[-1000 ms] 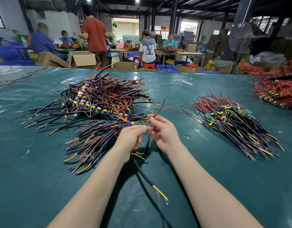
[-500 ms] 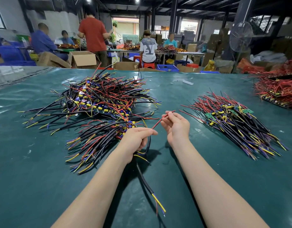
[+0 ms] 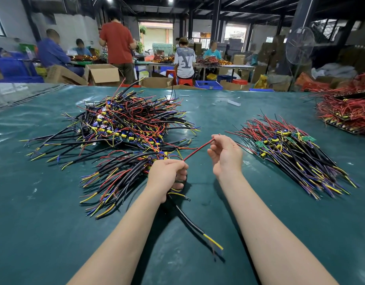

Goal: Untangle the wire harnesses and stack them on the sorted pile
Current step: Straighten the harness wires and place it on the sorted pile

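A tangled heap of wire harnesses [image 3: 124,124] lies at the left on the green table cover [image 3: 54,233], with a looser bunch [image 3: 115,177] spread in front of it. My left hand [image 3: 167,175] grips one harness at its middle; its thick black cable [image 3: 189,221] trails toward me and ends in yellow and blue leads. My right hand [image 3: 225,154] pinches the far end of that harness's red wire [image 3: 198,150], stretched straight between both hands. The sorted pile [image 3: 294,153] of aligned harnesses lies to the right of my right hand.
A third heap of mostly red wires [image 3: 346,112] sits at the far right edge. A small white scrap [image 3: 234,102] lies on the far part of the table. Beyond the table, several people work among cardboard boxes [image 3: 103,74] and a standing fan [image 3: 299,46].
My right hand has moved right and away from my left hand, drawing the red wire out straight. My left hand has kept its hold in place.
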`<state>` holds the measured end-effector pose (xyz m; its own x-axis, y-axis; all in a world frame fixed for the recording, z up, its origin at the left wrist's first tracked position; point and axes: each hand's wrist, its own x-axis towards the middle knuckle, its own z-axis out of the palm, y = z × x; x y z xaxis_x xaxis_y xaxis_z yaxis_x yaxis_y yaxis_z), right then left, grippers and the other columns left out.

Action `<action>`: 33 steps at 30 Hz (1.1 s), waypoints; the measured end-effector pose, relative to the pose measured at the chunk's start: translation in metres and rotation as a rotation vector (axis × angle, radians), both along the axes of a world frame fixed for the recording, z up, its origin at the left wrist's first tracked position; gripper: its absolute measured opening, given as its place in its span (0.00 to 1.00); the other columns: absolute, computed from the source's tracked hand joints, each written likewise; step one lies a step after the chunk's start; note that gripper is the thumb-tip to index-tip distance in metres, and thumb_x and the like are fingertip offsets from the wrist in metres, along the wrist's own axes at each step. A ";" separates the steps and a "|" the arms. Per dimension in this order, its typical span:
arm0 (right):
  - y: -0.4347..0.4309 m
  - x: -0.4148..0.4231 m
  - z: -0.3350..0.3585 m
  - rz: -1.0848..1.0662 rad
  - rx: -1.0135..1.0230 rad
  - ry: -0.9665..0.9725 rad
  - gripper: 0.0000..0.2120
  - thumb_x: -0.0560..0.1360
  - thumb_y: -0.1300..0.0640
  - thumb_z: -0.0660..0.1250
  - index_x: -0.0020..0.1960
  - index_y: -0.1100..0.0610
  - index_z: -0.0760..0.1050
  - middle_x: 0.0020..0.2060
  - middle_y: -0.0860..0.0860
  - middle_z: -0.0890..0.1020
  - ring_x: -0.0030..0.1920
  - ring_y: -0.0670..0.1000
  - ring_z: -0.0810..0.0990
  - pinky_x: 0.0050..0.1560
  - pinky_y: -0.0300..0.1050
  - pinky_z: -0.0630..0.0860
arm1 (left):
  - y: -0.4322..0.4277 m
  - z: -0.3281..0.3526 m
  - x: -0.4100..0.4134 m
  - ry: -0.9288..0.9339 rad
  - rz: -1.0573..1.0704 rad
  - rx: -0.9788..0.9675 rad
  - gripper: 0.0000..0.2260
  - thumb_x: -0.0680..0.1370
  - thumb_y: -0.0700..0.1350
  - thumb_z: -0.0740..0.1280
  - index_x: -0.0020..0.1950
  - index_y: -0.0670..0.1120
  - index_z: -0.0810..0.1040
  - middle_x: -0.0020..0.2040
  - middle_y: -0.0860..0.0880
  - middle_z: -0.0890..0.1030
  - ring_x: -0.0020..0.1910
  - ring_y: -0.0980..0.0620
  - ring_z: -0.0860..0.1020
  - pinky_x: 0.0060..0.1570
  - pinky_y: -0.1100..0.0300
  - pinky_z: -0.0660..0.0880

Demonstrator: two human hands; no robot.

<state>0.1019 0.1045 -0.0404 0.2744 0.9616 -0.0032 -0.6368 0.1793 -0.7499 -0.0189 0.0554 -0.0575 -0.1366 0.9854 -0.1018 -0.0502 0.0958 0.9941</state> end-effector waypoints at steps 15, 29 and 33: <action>0.013 0.015 -0.018 -0.059 -0.286 0.122 0.12 0.74 0.65 0.63 0.32 0.61 0.73 0.15 0.47 0.72 0.14 0.42 0.66 0.17 0.30 0.66 | -0.007 -0.003 -0.001 -0.091 -0.322 0.016 0.12 0.78 0.37 0.61 0.36 0.44 0.78 0.26 0.53 0.77 0.22 0.60 0.73 0.19 0.71 0.65; -0.012 -0.022 -0.019 0.441 0.009 -0.467 0.09 0.74 0.66 0.66 0.37 0.59 0.70 0.23 0.50 0.73 0.19 0.45 0.70 0.21 0.34 0.69 | -0.003 0.001 -0.001 -0.206 -0.080 0.074 0.11 0.78 0.33 0.58 0.39 0.39 0.76 0.22 0.50 0.74 0.18 0.57 0.71 0.21 0.66 0.73; -0.011 -0.025 -0.021 0.335 0.089 -0.648 0.15 0.74 0.66 0.65 0.30 0.60 0.71 0.19 0.47 0.71 0.20 0.43 0.68 0.23 0.32 0.66 | -0.001 -0.001 -0.006 -0.250 -0.210 0.076 0.11 0.80 0.36 0.57 0.42 0.40 0.76 0.26 0.50 0.78 0.23 0.58 0.75 0.28 0.64 0.77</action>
